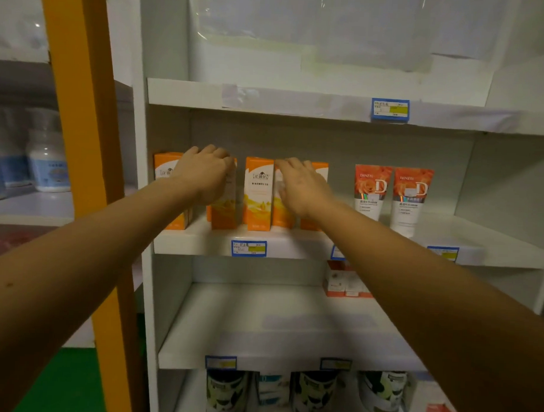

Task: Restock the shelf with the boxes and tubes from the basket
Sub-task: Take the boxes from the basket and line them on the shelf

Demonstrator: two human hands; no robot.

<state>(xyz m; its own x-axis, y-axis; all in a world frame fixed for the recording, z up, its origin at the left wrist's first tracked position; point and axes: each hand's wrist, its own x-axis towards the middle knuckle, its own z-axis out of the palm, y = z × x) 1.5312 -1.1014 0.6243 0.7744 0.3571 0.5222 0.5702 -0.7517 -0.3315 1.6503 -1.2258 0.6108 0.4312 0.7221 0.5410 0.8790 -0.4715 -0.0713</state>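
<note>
Straightening step: left hand point(204, 175) curls over an orange box point(226, 204) on the middle shelf point(294, 248); right hand point(302, 188), fingers straight, touches neighbouring orange boxes point(259, 193). Two tubes point(373, 191) stand further right. No basket in view. Next, probably: square the row, fetch more stock.

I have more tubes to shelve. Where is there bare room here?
Free: the middle shelf right of the two tubes, up to the side wall; most of the shelf below, left of the red-and-white boxes. Crowded: the orange boxes at the left hand and right hand, and the bottom row of cans.
</note>
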